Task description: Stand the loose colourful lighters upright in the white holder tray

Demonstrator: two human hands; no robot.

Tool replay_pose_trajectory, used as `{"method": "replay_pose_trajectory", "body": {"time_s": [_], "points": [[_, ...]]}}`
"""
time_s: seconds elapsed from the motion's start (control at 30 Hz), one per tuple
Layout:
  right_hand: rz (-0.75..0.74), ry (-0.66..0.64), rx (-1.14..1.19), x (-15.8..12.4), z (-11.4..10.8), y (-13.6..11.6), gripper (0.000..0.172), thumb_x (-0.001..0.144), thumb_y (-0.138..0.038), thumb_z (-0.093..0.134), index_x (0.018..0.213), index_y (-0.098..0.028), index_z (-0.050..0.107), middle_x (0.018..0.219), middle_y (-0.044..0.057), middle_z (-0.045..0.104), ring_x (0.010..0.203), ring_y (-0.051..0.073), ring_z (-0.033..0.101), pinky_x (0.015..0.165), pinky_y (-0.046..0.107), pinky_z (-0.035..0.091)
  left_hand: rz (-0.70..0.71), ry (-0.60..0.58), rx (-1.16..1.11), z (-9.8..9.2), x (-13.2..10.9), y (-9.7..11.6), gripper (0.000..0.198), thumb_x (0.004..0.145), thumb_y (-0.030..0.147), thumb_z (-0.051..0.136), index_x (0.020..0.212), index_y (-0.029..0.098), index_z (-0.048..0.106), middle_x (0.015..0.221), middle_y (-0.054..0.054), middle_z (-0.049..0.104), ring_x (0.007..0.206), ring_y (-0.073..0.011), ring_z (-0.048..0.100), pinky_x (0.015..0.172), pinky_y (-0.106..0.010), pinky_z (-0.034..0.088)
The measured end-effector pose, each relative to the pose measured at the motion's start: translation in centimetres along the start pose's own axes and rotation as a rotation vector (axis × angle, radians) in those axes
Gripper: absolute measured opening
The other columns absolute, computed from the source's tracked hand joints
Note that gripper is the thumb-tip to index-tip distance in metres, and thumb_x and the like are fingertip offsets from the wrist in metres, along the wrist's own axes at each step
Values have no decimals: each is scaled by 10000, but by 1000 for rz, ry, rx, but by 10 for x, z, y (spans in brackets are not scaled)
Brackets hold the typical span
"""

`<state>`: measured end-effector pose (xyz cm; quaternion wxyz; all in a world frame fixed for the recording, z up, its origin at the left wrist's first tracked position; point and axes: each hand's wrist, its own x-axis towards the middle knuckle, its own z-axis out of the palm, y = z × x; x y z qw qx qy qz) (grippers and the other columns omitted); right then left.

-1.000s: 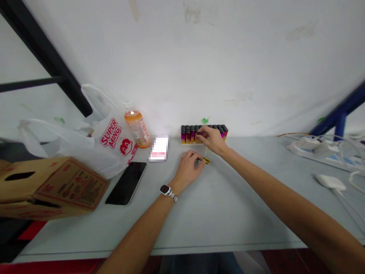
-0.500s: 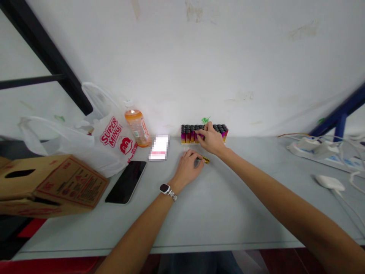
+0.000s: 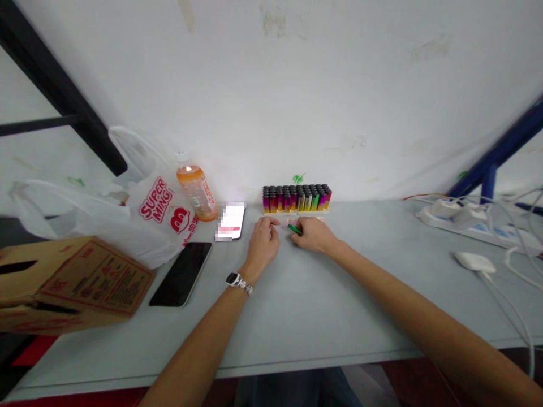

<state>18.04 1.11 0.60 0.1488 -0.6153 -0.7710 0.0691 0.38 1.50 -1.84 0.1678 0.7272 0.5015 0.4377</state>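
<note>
My right hand (image 3: 313,234) is closed in a pinch on a green battery (image 3: 295,229), held tilted low over the table in front of the battery rows. My left hand (image 3: 263,240), wearing a watch (image 3: 240,281), rests on the table to the left with loosely bent fingers. Nothing shows in it. Behind both hands, many upright batteries (image 3: 292,200) with black tops stand packed in rows against the wall. Their bodies are purple, red, yellow and green. A pale tray edge (image 3: 280,214) shows beneath them.
On the left are a cardboard box (image 3: 97,282), a white plastic bag (image 3: 148,217), an orange drink bottle (image 3: 197,192), a dark phone (image 3: 181,274) and a phone with a lit screen (image 3: 231,220). A power strip (image 3: 470,223) and a white charger (image 3: 475,262) lie right.
My right hand has come down from the battery rows and now holds a green battery. My left hand has shifted slightly left. The gold battery beside it no longer shows.
</note>
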Motion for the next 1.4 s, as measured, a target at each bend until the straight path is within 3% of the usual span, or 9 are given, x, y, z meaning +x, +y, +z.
{"method": "replay_pose_trajectory", "body": {"time_s": [0.1,0.23,0.3,0.37,0.47,0.57,0.77,1.07,1.4], "points": [[34,85,151,-1,0,6,137,848,-309,510,873,-189,569,796,117,681,717,232,611,615,305,393,9,-39,-5,1,-1,3,224,870,57,441,938,216,584,997,-61,625,988,-219,599,880,-410,522],[60,129,793,-8,2,8,86,820,-313,468,836,-229,479,569,-37,507,499,143,465,513,258,348,5,-92,-15,3,-3,7,192,884,87,473,948,211,605,1005,-63,621,991,-213,602,855,-385,530],[121,108,1104,-12,5,7,167,802,-390,517,793,-239,447,508,-90,381,418,107,334,447,241,281,6,-114,-15,4,-4,8,173,889,103,489,955,206,611,1010,-64,620,984,-210,605,846,-378,534],[166,120,1223,-17,9,5,316,797,-508,563,713,-240,416,489,-103,306,412,90,258,427,243,232,11,-125,-18,6,-4,9,148,898,128,505,955,207,616,1015,-62,624,978,-207,611,836,-371,538],[166,213,1098,-23,16,5,500,817,-637,556,586,-237,364,471,-79,297,449,89,273,456,263,227,24,-134,-18,8,-5,10,98,910,183,533,936,213,622,1014,-57,631,971,-205,618,828,-362,541],[145,291,976,-26,20,8,547,853,-651,523,546,-229,359,475,-59,317,487,98,309,496,273,237,38,-148,-6,9,-6,11,80,914,215,547,920,210,627,997,-58,634,963,-206,618,834,-361,537],[122,325,959,-27,19,10,483,882,-594,479,586,-222,392,519,-53,343,518,109,330,529,278,234,55,-162,18,10,-6,12,81,910,212,552,905,199,631,975,-54,634,958,-204,615,884,-367,520],[49,370,792,-26,19,6,280,844,-344,417,594,-222,386,541,-54,348,561,118,365,564,281,250,69,-180,49,12,-5,10,94,913,212,549,907,192,641,974,-60,641,970,-214,612,923,-384,494],[63,383,794,-28,17,5,322,870,-391,447,601,-222,391,547,-49,360,561,118,372,559,279,260,60,-199,77,10,-6,12,106,915,230,551,917,185,646,974,-63,634,979,-222,601,939,-398,487]]}}
